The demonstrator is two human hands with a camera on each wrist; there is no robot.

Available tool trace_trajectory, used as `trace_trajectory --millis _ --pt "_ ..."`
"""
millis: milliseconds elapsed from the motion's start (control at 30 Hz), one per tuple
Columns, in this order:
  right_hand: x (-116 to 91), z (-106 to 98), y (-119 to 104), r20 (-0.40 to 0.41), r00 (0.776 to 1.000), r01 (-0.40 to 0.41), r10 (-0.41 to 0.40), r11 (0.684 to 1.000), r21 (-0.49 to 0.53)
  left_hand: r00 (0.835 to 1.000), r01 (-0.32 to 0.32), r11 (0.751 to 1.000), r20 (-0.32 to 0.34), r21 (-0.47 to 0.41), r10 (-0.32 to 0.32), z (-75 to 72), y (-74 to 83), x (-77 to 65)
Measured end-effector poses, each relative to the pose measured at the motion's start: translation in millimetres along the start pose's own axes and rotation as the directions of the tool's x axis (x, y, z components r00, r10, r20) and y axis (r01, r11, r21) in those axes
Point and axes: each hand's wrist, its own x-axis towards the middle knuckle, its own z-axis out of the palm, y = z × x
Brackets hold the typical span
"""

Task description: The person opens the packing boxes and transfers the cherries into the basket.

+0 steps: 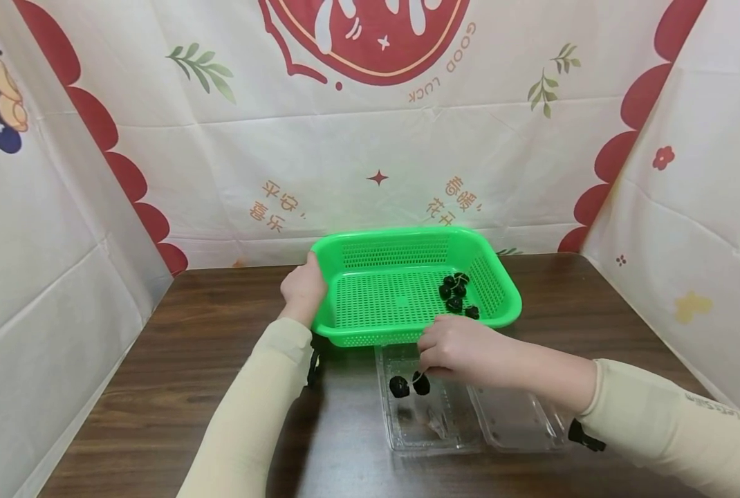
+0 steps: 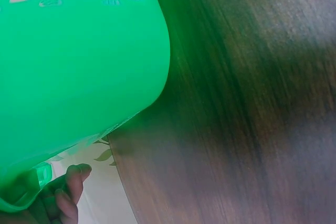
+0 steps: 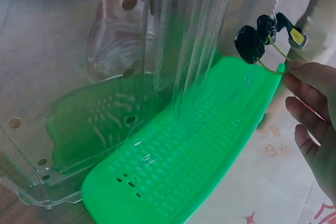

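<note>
My left hand [image 1: 304, 289] grips the left rim of a green plastic basket [image 1: 401, 339], and its fingers [image 2: 76, 182] show past the rim in the left wrist view. My right hand [image 1: 463, 349] pinches thin yellow-green stems between thumb and fingertips. From these stems hang two dark, nearly black cherries [image 3: 248, 44], over an open clear plastic box [image 1: 398, 443] in front of the basket. Several more dark cherries [image 1: 454, 303] lie at the right end inside the basket; my right hand is just in front of that end.
The clear box's other half [image 1: 519, 425] lies to the right, partly under my right forearm. Brown wood-grain table [image 1: 177, 387] surrounds everything. A printed white cloth [image 1: 345, 152] hangs behind the basket, with further cloth at both sides.
</note>
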Motion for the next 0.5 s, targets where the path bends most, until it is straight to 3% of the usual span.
trace_trajectory --millis 233,500 --pt "-1.7 -7.4 11.6 -0.018 0.997 -0.074 0.077 0.990 0.123 1.000 0.001 1.000 -0.001 0.003 -0.001 0.1 0.4 -0.5" --pt "-6.3 -12.5 24.3 0.044 0.962 -0.271 0.269 0.925 0.267 1.000 0.003 1.000 0.005 -0.001 -0.003 -2.8 1.3 -3.0"
